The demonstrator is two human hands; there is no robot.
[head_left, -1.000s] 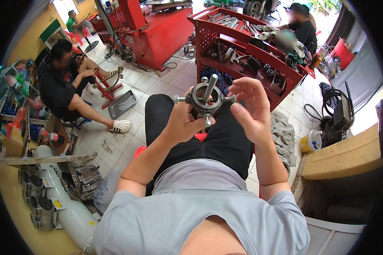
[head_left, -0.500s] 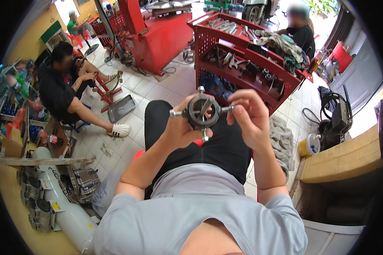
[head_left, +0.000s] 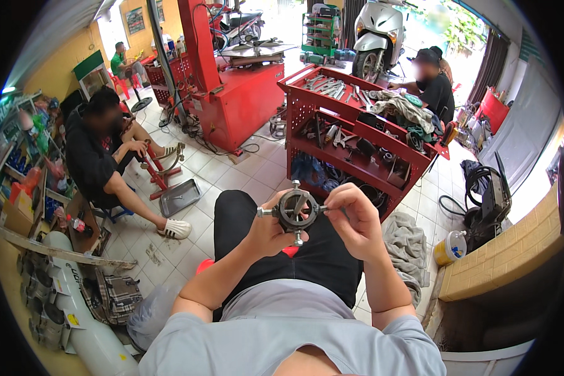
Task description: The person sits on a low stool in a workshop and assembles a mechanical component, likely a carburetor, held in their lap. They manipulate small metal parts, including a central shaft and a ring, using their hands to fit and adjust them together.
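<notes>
Above my lap is a dark round metal ring [head_left: 283, 215] with bolts sticking out of it on several sides and a flat bar across its opening. Its left side and underside rest in my left hand [head_left: 264, 230], whose fingers are closed around it. My right hand [head_left: 357, 220] pinches the end of the right-hand bolt [head_left: 321, 209] between thumb and fingers. Other bolts, one at the top [head_left: 296, 185] and one at the bottom [head_left: 298, 239], point away from the ring untouched by the right hand.
Ahead stands a red tool cart [head_left: 357, 135] with wrenches and rags. Left of it is a red machine [head_left: 241, 100]. A seated person [head_left: 100, 150] is near a grey tray [head_left: 180, 197]. At right lie a grey cloth [head_left: 404, 241] and a yellow-and-white bucket [head_left: 449, 248].
The view has tilted up, so the ring and both hands appear lower. My right hand's fingers have closed in on the right bolt, whose visible length looks shorter.
</notes>
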